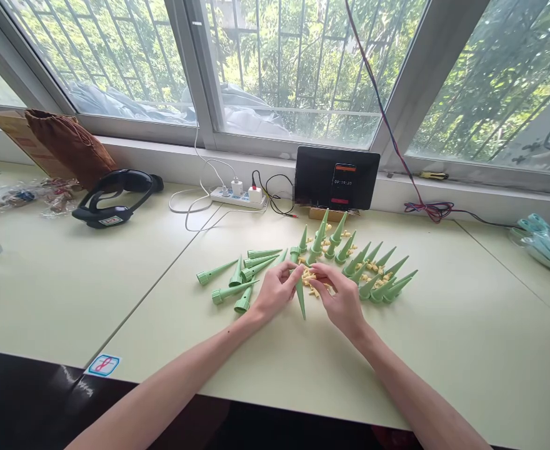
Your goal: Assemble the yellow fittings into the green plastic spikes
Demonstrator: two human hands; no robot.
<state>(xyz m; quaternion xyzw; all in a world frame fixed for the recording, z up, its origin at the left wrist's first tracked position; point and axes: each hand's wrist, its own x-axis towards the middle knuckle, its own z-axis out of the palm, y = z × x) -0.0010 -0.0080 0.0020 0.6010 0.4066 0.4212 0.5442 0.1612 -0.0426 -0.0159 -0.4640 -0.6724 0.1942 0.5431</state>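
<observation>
My left hand (277,289) is closed around a green plastic watering spike (300,301), its pointed end tilted down toward the table. Facing it, my right hand (343,299) has thumb and index finger curled at a small yellow valve (307,275) beside the spike's upper end; the fingertips partly hide the contact. Several green spikes (228,273) lie or stand left of my left hand. Behind and right of my hands, more green spikes (319,240) stand points up. Small yellow valves (373,267) are scattered among them.
A black tablet (335,178) showing a timer leans near the window. Left of it are a white power strip (237,196) with cables, a black headset (115,197) and a brown pouch (69,145). Coiled wires (432,209) and plastic bags (549,240) lie at the right.
</observation>
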